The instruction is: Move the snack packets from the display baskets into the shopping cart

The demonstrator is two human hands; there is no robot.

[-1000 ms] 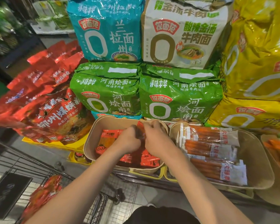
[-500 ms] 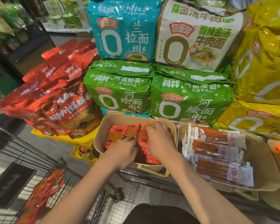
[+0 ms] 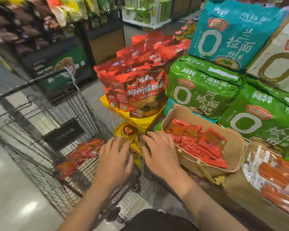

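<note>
The tan display basket (image 3: 237,147) at right centre holds several red snack packets (image 3: 202,144). My right hand (image 3: 158,154) hovers back-up just left of that basket's rim. My left hand (image 3: 113,157) is beside it, over the near right corner of the wire shopping cart (image 3: 60,104). A heap of red packets (image 3: 77,157) lies on the cart's floor left of my left hand. Blurred red and yellow shows between my hands. What is under my palms is hidden.
A second tan basket (image 3: 235,190) with sausage packs (image 3: 277,179) sits at the far right. Big red bags (image 3: 140,90) on a yellow tray (image 3: 137,120) and green noodle packs (image 3: 202,90) rise behind. A snack shelf (image 3: 48,30) stands past the cart.
Both hands have left the inside of the tan basket and moved left toward the cart. My view has swung left, so the cart fills more of it.
</note>
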